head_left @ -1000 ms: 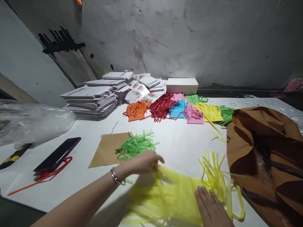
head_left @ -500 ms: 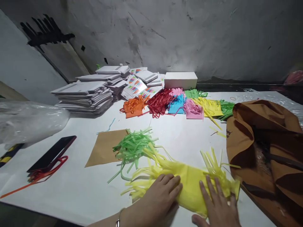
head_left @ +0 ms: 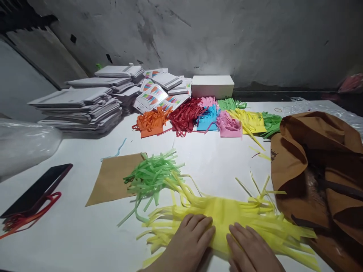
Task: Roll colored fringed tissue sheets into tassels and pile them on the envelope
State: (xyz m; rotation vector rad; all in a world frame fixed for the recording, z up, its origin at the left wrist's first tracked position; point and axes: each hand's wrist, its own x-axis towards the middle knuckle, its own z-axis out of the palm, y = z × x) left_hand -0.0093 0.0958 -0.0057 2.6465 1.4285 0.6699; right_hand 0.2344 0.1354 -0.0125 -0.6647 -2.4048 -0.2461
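Note:
A yellow fringed paper sheet (head_left: 221, 211) lies spread on the white table, its cut strips fanning out to both sides around a plain middle band. My left hand (head_left: 191, 238) rests on the sheet just left of that band, fingers bent slightly and pressing down. On the band's right side my right hand (head_left: 252, 245) lies flat, its fingers stretched out over the paper. A bunch of green paper strips (head_left: 159, 173) touches the yellow strips at the upper left and partly covers a brown paper sheet (head_left: 112, 179).
Folded fringed papers in several colours, such as a dark red one (head_left: 187, 119), line the back. Behind them are stacked white packets (head_left: 79, 109) and a white box (head_left: 212, 87). A phone (head_left: 38, 189) lies left; a brown fabric bag (head_left: 320, 170) borders the right.
The sheet's right-hand strips, bunched before, now spread out to the right. My right hand has moved left, nearer my left hand. The view has shifted slightly.

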